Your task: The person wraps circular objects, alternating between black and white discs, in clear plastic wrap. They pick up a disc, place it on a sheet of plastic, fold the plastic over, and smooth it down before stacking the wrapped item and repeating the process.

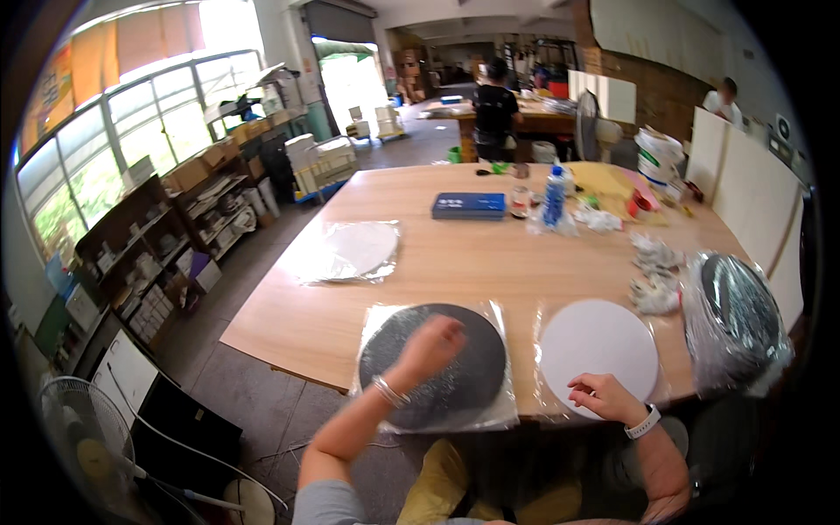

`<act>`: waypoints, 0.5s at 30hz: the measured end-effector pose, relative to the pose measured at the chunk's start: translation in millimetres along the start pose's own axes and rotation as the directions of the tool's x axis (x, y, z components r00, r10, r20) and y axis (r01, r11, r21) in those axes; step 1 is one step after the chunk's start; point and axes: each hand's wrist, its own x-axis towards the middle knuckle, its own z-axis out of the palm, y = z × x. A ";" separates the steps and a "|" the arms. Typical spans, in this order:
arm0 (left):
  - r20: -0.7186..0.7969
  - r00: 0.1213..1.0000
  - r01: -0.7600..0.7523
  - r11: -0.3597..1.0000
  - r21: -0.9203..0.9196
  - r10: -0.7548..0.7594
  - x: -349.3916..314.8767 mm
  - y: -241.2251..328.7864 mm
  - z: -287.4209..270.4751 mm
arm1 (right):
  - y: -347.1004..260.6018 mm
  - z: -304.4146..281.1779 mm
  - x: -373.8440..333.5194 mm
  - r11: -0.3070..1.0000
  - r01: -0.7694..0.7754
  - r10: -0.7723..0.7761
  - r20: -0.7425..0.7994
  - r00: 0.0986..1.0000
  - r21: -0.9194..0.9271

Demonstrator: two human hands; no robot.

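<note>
A round dark grey disc lies flat in a clear plastic bag at the near edge of the table. My left hand is over its middle, fingers bent and smeared by motion; whether it touches the plastic is unclear. To the right, a round white disc lies on a clear plastic bag. Over its lower right edge is my right hand, fingers loosely bent and apart, with nothing visible in them. Beyond the right hand stands a plastic-wrapped stack of dark discs.
White gloves lie beside the wrapped stack. Farther left are bagged pale discs. A blue box, a blue bottle and a white bucket stand toward the back. A fan is at lower left; other people are in the background.
</note>
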 end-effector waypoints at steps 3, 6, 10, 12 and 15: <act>-0.441 0.890 0.165 0.983 0.078 -0.115 37.3 -163.4 -102.3 | 2.7 26.7 106.4 0.928 -0.198 0.122 0.243 0.962 0.317; -0.652 0.733 0.442 0.865 0.237 -0.195 45.2 -303.6 -186.2 | 7.4 65.8 235.4 0.854 -0.287 0.174 0.282 0.943 0.433; -0.657 0.670 0.646 0.708 0.286 -0.346 69.7 -401.8 -225.1 | 7.7 140.1 402.7 0.724 -0.318 0.256 0.190 0.948 0.612; -0.688 0.619 0.679 0.699 0.225 -0.379 96.6 -451.4 -236.5 | 13.6 177.0 486.9 0.672 -0.295 0.250 0.167 0.954 0.680; -0.605 0.576 0.746 0.657 0.114 -0.550 120.3 -495.5 -225.9 | 22.4 246.4 591.9 0.503 -0.218 0.338 0.042 0.940 0.836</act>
